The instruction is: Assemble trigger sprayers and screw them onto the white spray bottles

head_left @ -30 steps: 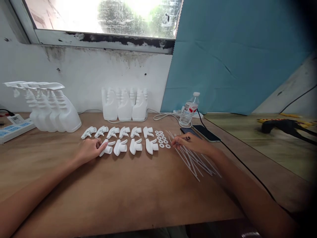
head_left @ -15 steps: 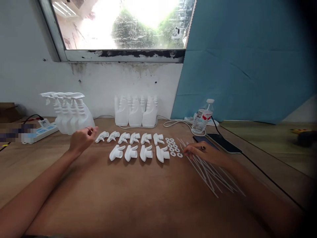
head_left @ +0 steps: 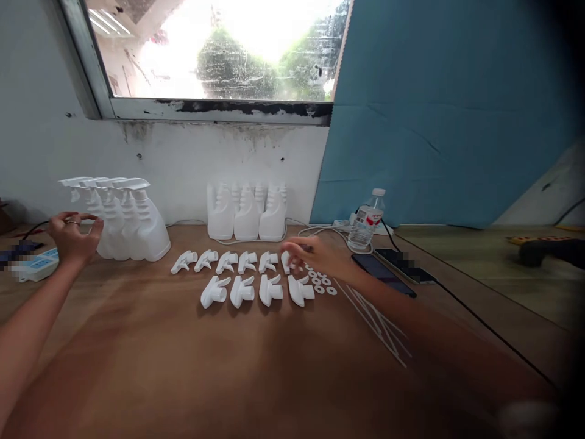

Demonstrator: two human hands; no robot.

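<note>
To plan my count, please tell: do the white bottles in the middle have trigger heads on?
No, these white bottles end in bare necks, while trigger sprayer heads lie in front.

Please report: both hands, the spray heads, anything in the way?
Left hand open, near spray bottles. Right hand over spray heads, grip unclear; spray heads in two rows. Right hand partly hides one back-row head, some washers.
</note>
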